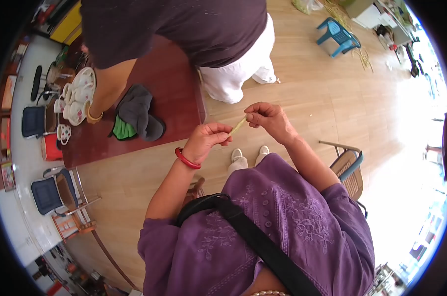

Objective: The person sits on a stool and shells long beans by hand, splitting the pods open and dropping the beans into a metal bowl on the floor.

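Observation:
A short, thin, pale yellow-green strip (238, 126) is stretched between my two hands, in front of my body and above the floor. My left hand (209, 140), with a red bangle (187, 159) at its wrist, pinches the lower end between thumb and fingers. At the upper end, my right hand (269, 121) pinches the strip between thumb and forefinger. What the strip is made of is too small to tell.
A dark red table (176, 98) stands to the left, bearing a grey cap (137, 111), a green cloth item (123, 129) and a tray of cups (80, 96). Another person (184, 29) leans over it. A blue stool (338, 35) and a chair (347, 170) stand right.

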